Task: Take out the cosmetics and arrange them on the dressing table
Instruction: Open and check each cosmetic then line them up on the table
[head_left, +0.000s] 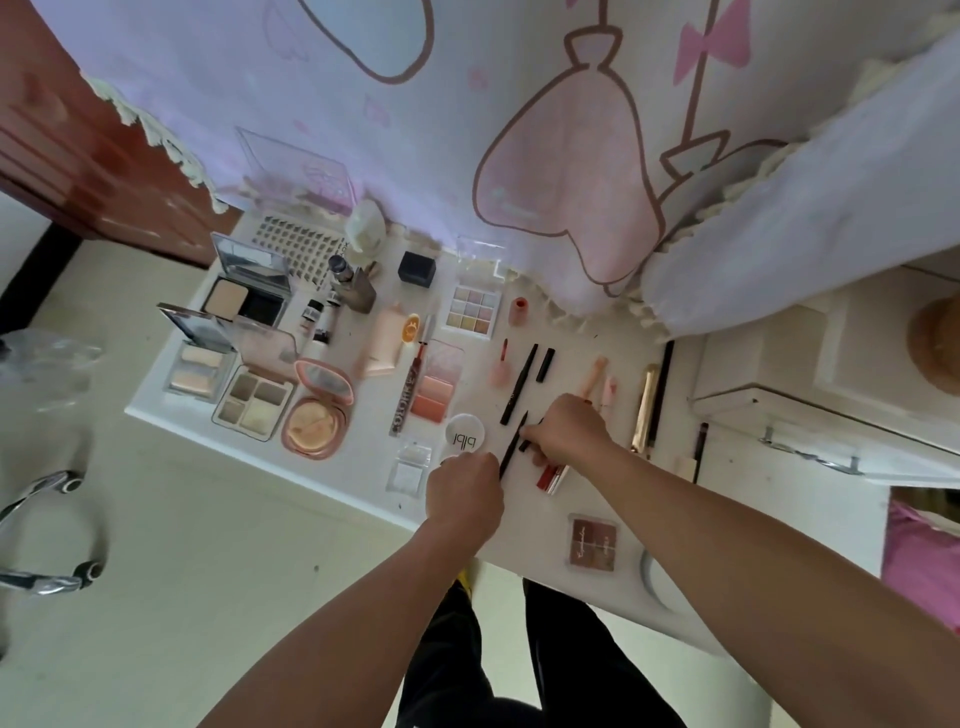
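On the white dressing table (332, 467) many cosmetics lie in rows. My left hand (465, 496) is curled at the lower end of a thin black pencil (513, 447) near the front edge. My right hand (569, 431) pinches the same pencil near its upper end; a short black piece shows under its fingers. A red lipstick (551, 475) lies just below my right hand. A second black pencil (519, 384) and a black cap (545, 364) lie beyond. A white round jar (465, 435) sits left of the pencil.
Open powder compacts (249, 296), an eyeshadow quad (254, 402), a pink round compact (317, 415), a blush palette (439, 384) and a pastel palette (474, 312) fill the left and middle. A brown palette (594, 543) lies at the front right, a gold tube (645, 405) farther right. A printed curtain (519, 130) hangs behind.
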